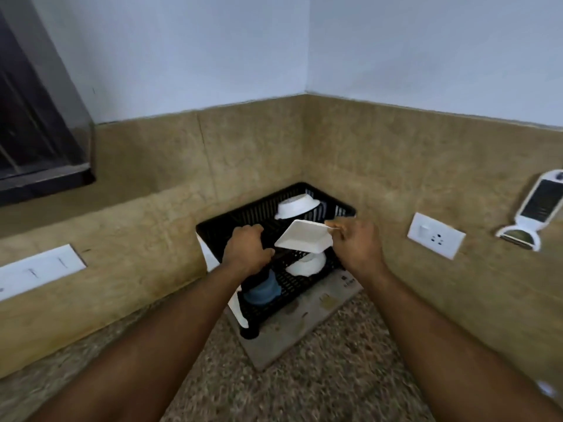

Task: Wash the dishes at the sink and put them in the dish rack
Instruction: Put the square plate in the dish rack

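At frame centre, the right hand (356, 242) is pinching a white square dish (304, 240), tilted, above the black dish rack (243, 217); the left hand (248, 249) is curling around something dark there.

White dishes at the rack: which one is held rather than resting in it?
The square white dish, pinched by the right hand above the rack; both round bowls lie inside.

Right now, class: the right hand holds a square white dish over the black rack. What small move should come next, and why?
Probably lower the square dish into the rack: the right hand pinches it tilted just above, between two white bowls already inside.
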`<state>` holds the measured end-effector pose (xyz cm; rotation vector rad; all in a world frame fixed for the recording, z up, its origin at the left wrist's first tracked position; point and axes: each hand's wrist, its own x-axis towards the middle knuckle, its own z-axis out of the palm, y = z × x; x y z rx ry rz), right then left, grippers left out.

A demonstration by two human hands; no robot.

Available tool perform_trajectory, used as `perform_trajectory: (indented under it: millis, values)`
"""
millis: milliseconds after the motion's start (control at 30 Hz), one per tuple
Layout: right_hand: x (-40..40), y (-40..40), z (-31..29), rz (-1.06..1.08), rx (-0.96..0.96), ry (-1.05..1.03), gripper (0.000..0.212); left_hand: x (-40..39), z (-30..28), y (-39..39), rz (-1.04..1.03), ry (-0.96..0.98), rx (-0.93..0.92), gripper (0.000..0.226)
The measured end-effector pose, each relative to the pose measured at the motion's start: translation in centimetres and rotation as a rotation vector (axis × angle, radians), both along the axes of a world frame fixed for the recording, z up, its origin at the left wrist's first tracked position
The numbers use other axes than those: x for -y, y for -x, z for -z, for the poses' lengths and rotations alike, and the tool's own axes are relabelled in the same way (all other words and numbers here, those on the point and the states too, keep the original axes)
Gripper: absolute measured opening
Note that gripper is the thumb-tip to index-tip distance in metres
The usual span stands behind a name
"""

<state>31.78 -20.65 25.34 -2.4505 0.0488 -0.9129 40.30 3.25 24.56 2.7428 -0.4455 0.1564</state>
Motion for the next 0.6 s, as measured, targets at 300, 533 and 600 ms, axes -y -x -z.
perform_trajectory:
  millis: [300, 533, 600]
  values:
    - [-4.1, -13.5, 0.9, -0.133, 0.126, 0.046, 0.027, -1.7, 3.4, -9.6, -0.021, 0.004, -0.279, 0.137]
    - [-5.6, -20.3, 3.9, -0.208, 0.050, 0.046, 0.030, -1.9, 4.4, -13.1, -0.081, -0.001, -0.472, 0.172]
    - [-5.7, -21.8, 5.2, -0.233, 0.021, 0.089, 0.026, -2.0, 4.8, -13.5, -0.094, -0.024, -0.501, 0.175]
